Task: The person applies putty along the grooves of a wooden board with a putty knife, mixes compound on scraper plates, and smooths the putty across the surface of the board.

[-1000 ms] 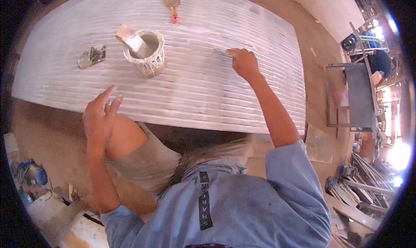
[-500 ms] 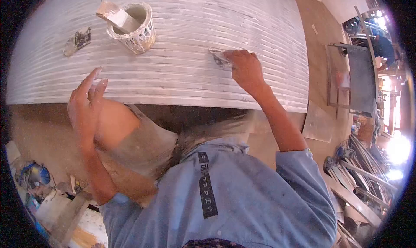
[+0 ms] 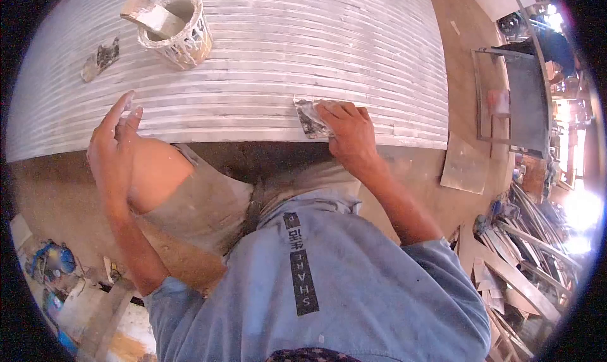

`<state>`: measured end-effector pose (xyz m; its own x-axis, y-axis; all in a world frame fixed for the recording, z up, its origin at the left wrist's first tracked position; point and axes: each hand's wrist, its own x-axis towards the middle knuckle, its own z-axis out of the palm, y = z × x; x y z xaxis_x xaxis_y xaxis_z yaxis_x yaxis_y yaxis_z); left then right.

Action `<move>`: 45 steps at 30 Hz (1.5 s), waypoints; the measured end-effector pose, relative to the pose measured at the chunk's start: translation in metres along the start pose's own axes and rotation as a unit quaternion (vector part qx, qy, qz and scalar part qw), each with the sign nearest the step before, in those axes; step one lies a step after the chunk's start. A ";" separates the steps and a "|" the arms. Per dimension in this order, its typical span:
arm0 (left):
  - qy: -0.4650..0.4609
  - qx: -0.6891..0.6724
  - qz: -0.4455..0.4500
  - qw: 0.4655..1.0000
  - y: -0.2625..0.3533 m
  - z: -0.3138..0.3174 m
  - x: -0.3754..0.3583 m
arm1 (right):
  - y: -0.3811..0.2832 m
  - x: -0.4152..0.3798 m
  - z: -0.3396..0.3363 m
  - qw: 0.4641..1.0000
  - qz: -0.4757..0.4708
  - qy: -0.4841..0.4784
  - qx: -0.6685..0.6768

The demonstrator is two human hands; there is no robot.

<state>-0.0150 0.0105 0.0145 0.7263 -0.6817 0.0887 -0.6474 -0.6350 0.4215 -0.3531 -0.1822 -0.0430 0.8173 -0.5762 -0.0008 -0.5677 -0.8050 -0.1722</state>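
Observation:
My right hand (image 3: pixel 351 131) grips a flat, dark scraper (image 3: pixel 311 119) smeared with white paste, its blade lying against the ribbed panel (image 3: pixel 265 103) close to the near edge. White streaks run along the panel's ribs. My left hand (image 3: pixel 115 131) hangs over my bare knee beside that edge, fingers stretched out and whitened at the tips, with nothing in them. Beyond it stands a paste-caked bucket (image 3: pixel 193 46) with a wide, flat wooden paddle (image 3: pixel 148 14) leaning in its mouth. A second small flat piece (image 3: pixel 100 60), dark at one end and pale at the other, lies left of the bucket.
A loose flat board (image 3: pixel 465 163) lies on the floor to the right of the panel. Behind it is a metal-framed table (image 3: pixel 525 103), with a person (image 3: pixel 556 52) partly visible. Stacked strips (image 3: pixel 537 235) fill the right side. Scrap and a blue object (image 3: pixel 54 259) sit at lower left.
My right hand has drawn the scraper toward me, down to the panel's near edge. My left hand stays by the knee. The whole view has shifted slightly.

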 end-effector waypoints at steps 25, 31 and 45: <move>-0.042 -0.013 -0.009 0.999 -0.002 0.001 0.006 | -0.009 -0.016 0.005 0.999 0.040 0.004 -0.019; -0.032 -0.006 0.000 0.999 0.000 0.003 0.006 | -0.008 -0.067 -0.017 0.996 0.059 -0.026 0.061; -0.032 -0.002 -0.023 0.999 0.004 0.005 0.006 | 0.123 -0.125 -0.042 0.982 0.179 -0.042 -0.038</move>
<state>-0.0143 0.0017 0.0120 0.7390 -0.6736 0.0121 -0.6127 -0.6645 0.4278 -0.5295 -0.2154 -0.0225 0.5676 -0.8132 -0.1288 -0.8232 -0.5632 -0.0720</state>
